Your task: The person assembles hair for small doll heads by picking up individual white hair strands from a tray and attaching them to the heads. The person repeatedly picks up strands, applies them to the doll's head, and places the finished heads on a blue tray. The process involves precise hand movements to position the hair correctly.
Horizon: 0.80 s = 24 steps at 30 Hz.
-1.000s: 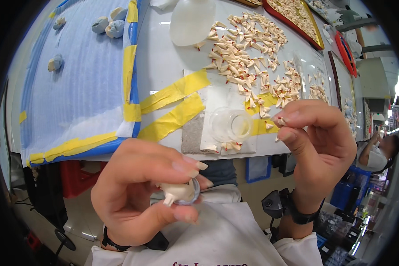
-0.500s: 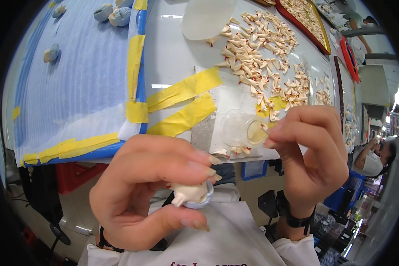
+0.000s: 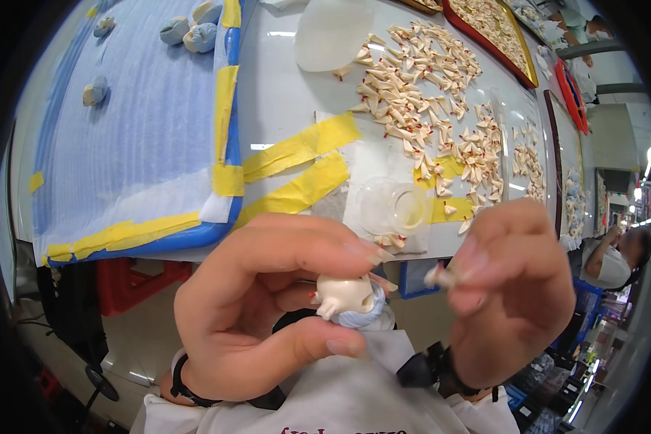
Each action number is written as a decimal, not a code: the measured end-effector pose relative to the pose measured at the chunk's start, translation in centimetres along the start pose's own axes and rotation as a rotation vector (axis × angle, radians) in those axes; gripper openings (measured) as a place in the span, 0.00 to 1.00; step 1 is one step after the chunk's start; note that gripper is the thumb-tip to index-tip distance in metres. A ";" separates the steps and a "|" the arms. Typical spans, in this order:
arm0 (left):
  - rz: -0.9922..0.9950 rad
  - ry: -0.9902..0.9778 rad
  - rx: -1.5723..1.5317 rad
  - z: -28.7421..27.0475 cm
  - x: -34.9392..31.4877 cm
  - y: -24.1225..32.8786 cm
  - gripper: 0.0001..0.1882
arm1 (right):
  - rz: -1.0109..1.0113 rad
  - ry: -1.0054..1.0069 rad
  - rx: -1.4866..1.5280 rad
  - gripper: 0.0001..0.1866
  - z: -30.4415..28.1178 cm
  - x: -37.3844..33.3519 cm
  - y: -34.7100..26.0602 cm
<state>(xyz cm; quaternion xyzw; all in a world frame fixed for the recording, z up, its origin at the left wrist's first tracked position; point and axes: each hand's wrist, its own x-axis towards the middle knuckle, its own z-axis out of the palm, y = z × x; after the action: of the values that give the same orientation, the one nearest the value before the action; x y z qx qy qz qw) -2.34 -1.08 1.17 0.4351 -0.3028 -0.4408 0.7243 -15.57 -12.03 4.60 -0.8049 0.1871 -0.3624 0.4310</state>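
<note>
My left hand (image 3: 228, 318) is closed round a small rounded cream figurine part (image 3: 346, 295), gripped between thumb and fingers. A pale blue ribbed edge runs along its lower right side, a dark hole shows near that edge, and a stub with a red spot sticks out on its left. To the right, my right hand (image 3: 521, 289) pinches a small cream piece (image 3: 439, 275) with a reddish tip, slightly blurred and apart from the figurine part. Just beyond the hands, a clear plastic cup (image 3: 372, 206) with a little yellowish content stands at the table's near edge.
Many cream pointed pieces with red tips (image 3: 412, 87) lie spread over the white table. Left is a blue tray (image 3: 145, 166) lined with cloth and yellow tape, holding several blue-and-cream parts (image 3: 200, 37). A frosted round container (image 3: 333, 36) stands behind; a red-rimmed tray (image 3: 477, 43) is far right.
My right hand has drawn back from the cup toward me, carrying the small cream piece. My left hand has shifted right with the figurine part, bringing the two closer.
</note>
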 end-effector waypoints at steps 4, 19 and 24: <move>-0.033 0.054 -0.002 0.8 -0.1 0.3 0.25 | -0.001 -0.047 0.081 0.08 0.8 -0.7 -0.4; 0.118 -0.086 0.358 -0.3 -0.8 0.1 0.23 | 0.024 -0.131 -0.126 0.16 -0.4 -1.2 -1.2; 0.483 -0.226 0.676 1.8 0.7 1.1 0.22 | 0.246 -0.182 0.108 0.29 -1.9 -1.1 -2.6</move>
<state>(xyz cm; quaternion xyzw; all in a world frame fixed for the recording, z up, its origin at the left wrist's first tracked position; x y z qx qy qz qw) -3.14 -2.10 2.97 0.5135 -0.6007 -0.1794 0.5859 -17.76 -11.00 6.99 -0.7810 0.2246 -0.2423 0.5300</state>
